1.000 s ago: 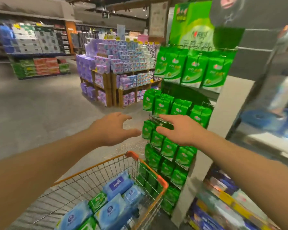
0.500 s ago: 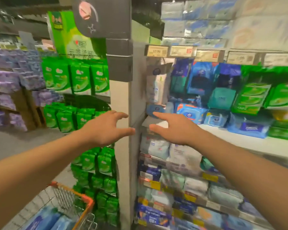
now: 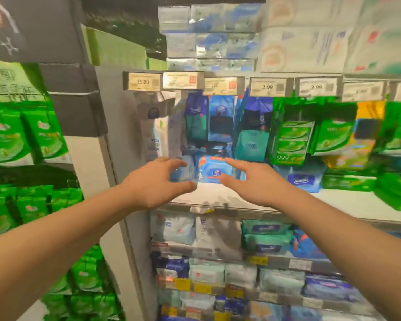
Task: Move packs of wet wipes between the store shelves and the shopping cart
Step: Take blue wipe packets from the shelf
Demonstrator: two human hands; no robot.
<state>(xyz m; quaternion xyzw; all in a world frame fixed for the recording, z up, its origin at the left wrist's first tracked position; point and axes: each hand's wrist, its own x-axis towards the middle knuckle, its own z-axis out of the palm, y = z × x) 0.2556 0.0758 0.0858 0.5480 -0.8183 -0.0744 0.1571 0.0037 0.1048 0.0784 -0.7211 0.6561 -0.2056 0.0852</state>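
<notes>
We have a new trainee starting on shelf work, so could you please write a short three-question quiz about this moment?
1. True or false: the left hand already holds a pack.
2. Which pack lies between both hands: A) blue wet wipes pack B) green hanging pack?
3. What does the price tag above the teal hanging pack read?

Key: 1 false; 2 A; 3 2.99. The right hand is open too.

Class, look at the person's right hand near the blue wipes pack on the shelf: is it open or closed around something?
Open. The right hand has spread fingers, holding nothing, beside the blue wipes pack.
</notes>
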